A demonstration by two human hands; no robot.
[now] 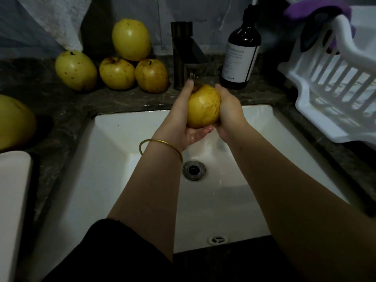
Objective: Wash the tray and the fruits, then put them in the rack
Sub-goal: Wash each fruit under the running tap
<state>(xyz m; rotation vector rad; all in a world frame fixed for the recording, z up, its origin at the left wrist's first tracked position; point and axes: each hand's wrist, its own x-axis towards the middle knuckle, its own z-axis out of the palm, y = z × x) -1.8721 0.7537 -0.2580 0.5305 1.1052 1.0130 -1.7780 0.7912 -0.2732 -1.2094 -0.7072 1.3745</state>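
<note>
I hold a yellow apple (204, 105) over the white sink (114, 159), just under the dark tap (183, 55). My left hand (184, 127) cups it from below and the left, and my right hand (228, 112) presses on its right side. Several more yellow apples (117, 73) sit on the dark counter behind the sink at the left, one stacked on top. Another yellow fruit (14, 122) lies at the far left edge. The white plastic rack (333, 86) stands on the counter at the right. No tray is clearly visible.
A dark pump bottle (240, 51) stands right of the tap. A purple cloth (317, 11) hangs over the rack's back rim. A white object (12, 200) fills the lower left. The drain (194, 169) sits mid-basin.
</note>
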